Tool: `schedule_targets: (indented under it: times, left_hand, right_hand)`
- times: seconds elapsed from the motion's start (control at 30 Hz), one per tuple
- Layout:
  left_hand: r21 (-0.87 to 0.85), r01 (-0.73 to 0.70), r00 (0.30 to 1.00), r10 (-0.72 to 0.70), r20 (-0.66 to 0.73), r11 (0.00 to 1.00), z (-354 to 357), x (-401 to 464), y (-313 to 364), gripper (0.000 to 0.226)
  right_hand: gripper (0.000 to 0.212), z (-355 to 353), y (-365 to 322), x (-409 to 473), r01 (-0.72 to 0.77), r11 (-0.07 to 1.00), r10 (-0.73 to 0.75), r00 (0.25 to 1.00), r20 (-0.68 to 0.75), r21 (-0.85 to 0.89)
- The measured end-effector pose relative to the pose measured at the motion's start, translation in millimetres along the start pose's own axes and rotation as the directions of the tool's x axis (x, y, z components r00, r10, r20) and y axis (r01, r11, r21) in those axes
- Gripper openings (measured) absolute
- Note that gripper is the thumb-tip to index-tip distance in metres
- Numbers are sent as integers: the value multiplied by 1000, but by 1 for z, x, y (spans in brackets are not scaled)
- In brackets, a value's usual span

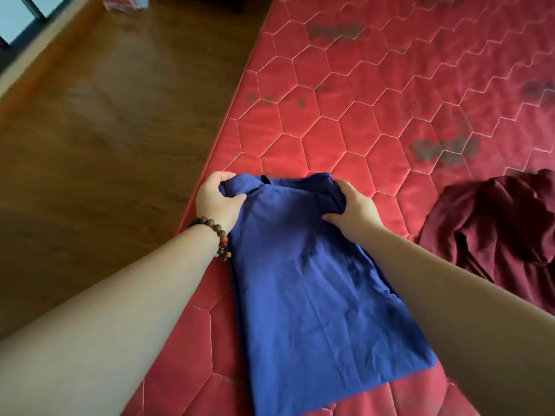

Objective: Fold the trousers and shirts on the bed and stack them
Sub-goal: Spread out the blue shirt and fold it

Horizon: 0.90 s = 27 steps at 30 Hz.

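Clearly the blue garment lies narrowed into a long panel near the bed edge, its far end bunched in both fists: the left hand grips one corner, the right hand the other. To fold well, the person should probably draw that end evenly toward the near hem, keeping the sides aligned. Whether it is a shirt or trousers is hard to tell. A crumpled maroon garment is cut off at the right; no stack shows.
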<state>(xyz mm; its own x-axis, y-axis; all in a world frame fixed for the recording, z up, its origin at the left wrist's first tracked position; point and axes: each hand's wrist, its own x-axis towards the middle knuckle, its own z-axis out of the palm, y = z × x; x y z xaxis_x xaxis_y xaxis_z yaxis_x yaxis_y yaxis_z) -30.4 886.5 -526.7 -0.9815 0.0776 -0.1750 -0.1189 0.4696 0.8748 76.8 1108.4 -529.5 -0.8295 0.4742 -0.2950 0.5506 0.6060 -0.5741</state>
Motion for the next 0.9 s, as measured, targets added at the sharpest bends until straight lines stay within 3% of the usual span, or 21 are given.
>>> schedule_targets:
  times: [0.1,0.17,0.23,0.3,0.37,0.43,0.5,0.77,0.9]
  left_hand:
    - [106,-208,978,207,21,972,9,23,27,44]
    - [261,-305,952,290,95,916,19,33,38,60]
    - [441,-371,929,330,168,817,30,31,38,62]
    - [559,-461,887,358,291,689,43,20,29,59]
    - [612,-553,833,358,421,566,58,7,16,61]
    - [638,-610,792,355,496,470,72,-2,4,65]
    - [669,-615,788,356,502,418,79,-5,-6,67]
    - [710,-537,844,283,456,456,70,-2,-17,70]
    - [721,-515,852,363,377,463,59,-31,-13,71]
  right_hand:
    - [71,-11,2,-2,-8,1000,11,980,-200,19]
    - [83,-15,4,-3,-155,976,106,953,-284,-156]
    - [80,-16,3,-3,-185,924,69,941,-330,-335]
    - [67,-7,-1,-2,-27,901,-112,950,-292,-432]
    - [57,12,-10,2,189,872,-288,944,-160,-452]
    - [55,35,-17,6,325,841,-368,930,-18,-433]
    - [55,53,-15,10,350,826,-361,931,63,-442]
    - [58,43,26,1,218,803,-287,957,-39,-554]
    - [55,31,32,-17,149,816,-278,948,-153,-559]
